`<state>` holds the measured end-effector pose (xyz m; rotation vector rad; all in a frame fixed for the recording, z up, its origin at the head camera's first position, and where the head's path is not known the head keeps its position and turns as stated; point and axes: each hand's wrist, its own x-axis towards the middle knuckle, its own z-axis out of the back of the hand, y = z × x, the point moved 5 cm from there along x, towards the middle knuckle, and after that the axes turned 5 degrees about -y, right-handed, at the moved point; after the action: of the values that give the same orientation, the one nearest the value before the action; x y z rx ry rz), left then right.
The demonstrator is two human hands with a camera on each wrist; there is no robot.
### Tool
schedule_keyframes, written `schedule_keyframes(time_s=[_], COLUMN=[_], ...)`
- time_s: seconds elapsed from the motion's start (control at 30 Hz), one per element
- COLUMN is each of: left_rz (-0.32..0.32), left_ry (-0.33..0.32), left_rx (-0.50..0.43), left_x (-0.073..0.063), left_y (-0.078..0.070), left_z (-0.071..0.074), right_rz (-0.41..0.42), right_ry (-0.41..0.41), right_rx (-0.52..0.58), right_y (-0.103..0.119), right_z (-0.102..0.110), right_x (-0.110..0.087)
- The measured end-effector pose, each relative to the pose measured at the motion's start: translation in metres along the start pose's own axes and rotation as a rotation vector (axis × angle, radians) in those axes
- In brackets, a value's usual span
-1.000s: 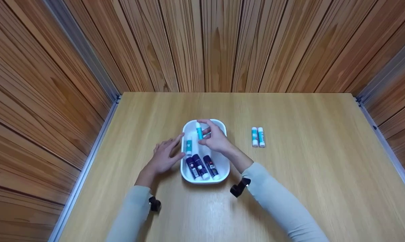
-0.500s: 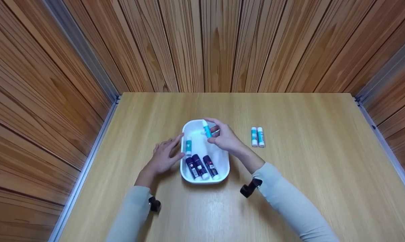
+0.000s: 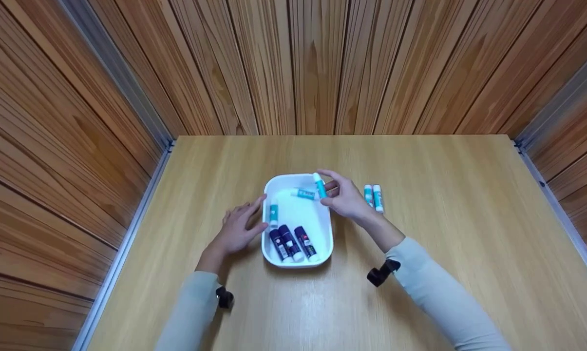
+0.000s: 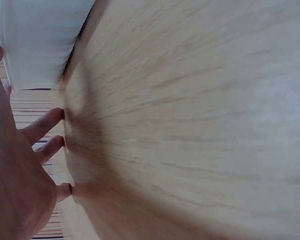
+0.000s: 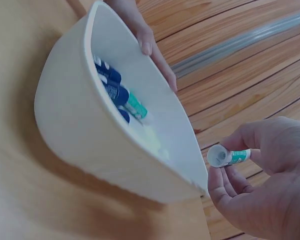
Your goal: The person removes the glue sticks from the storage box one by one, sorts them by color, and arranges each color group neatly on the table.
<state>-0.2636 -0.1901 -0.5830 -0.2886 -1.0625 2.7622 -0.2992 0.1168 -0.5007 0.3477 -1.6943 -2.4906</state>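
Observation:
My right hand (image 3: 344,197) pinches a teal-and-white glue stick (image 3: 319,185) between thumb and fingers, above the right rim of a white bin (image 3: 298,261). The right wrist view shows the hollow white end of this glue stick (image 5: 230,156). My left hand (image 3: 237,228) touches the bin's left side with thumb and forefinger; in the left wrist view its other fingers (image 4: 50,147) reach down to the table. Inside the bin lie a teal glue stick (image 3: 274,214) by the left wall, another teal glue stick (image 3: 305,194) toward the back, and dark blue glue sticks (image 3: 288,242) at the front.
Two teal-and-white glue sticks (image 3: 373,198) lie side by side on the wooden table (image 3: 444,219), right of the bin, just beyond my right hand. Wood-panelled walls (image 3: 317,68) with metal edging surround the table at the back and sides.
My right hand has moved right with the pinched glue stick, from over the bin's middle to its right rim. The back teal glue stick in the bin is now uncovered. The left hand stays put.

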Motion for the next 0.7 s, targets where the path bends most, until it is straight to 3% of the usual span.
schedule_keyframes(time_s=[0.37,0.7], left_rz=[-0.002,0.009], left_ry=[-0.006,0.002], left_rx=[-0.003,-0.018], left_x=[0.000,-0.001], left_y=[0.000,0.001], left_z=[0.001,0.001], right_rz=[0.010,-0.047], right_ry=[-0.056,-0.074], right_rx=[-0.013,-0.033], right_y=[-0.017,-0.039], right_z=[0.036,0.063], right_x=[-0.005,-0.012])
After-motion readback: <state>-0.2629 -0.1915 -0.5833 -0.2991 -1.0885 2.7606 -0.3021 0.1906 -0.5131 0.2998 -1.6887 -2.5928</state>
